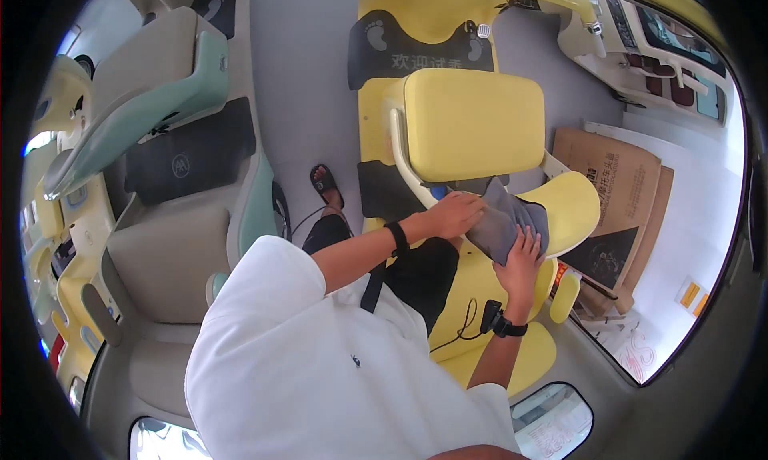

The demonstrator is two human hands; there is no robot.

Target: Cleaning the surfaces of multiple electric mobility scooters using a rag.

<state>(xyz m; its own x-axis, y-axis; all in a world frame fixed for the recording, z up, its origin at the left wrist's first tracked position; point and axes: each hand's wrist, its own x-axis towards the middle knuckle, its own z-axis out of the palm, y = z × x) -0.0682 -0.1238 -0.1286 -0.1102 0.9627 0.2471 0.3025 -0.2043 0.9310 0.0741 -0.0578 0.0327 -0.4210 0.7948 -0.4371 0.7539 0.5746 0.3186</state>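
A grey cloth (506,220) lies bunched over the inner edge of a yellow saddle-shaped seat (576,212). My left hand (458,214) grips the cloth's left side with its fingers curled; some of the fingertips are hidden. On the lower right side of the cloth, my right hand (520,262) holds a fold, fingers bent over the fabric. A black band (397,239) circles my left wrist, and a black strapped device (502,324) sits on my right wrist. Just left of the cloth a small blue patch (438,192) shows beside my left hand.
A yellow padded backrest (476,124) stands ahead of my hands. Cardboard boxes (612,196) lean at the right. A thin black cable (466,326) loops over the yellow seat below. At the left stands a beige and mint-green vehicle (172,252). My sandalled foot (326,186) rests on the grey floor.
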